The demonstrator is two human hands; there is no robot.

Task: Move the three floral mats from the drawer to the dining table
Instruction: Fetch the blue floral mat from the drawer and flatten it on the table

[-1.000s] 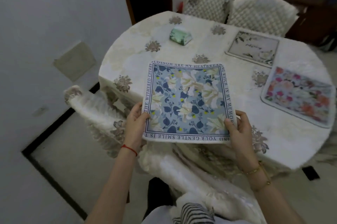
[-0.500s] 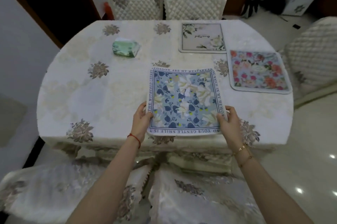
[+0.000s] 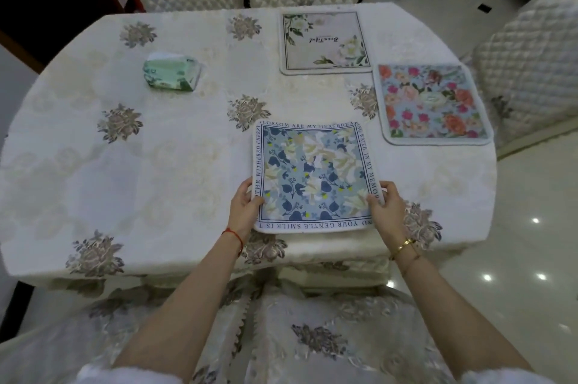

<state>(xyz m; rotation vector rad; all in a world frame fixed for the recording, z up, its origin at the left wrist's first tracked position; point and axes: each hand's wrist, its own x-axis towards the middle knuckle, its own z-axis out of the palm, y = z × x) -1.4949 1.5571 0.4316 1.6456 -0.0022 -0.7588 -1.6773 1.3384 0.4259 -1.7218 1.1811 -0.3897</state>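
- At the near edge of the counter (image 3: 175,183), the left hand (image 3: 243,207) and right hand (image 3: 385,208) each pinch a lower corner of the blue mat (image 3: 314,177), thumbs on top and fingers curled under its side edges; the hands are apart, one at each side.
- The blue mat lies over the cloth just inside the near edge; whether it rests fully flat or is held slightly lifted at the front, I cannot tell. It is square with rounded corners, printed with cream flowers and dark blue leaves, and framed by a border of capital lettering.
- Further right, the pink mat (image 3: 433,103) lies flat on the counter, crowded with pink and orange blooms.
- Beyond it, the cream mat (image 3: 325,41) also lies flat, pale with green leaves and script.
- Judged from this, two mats are placed and the third only needs releasing.
- To the far left sits a green tissue pack (image 3: 170,74).
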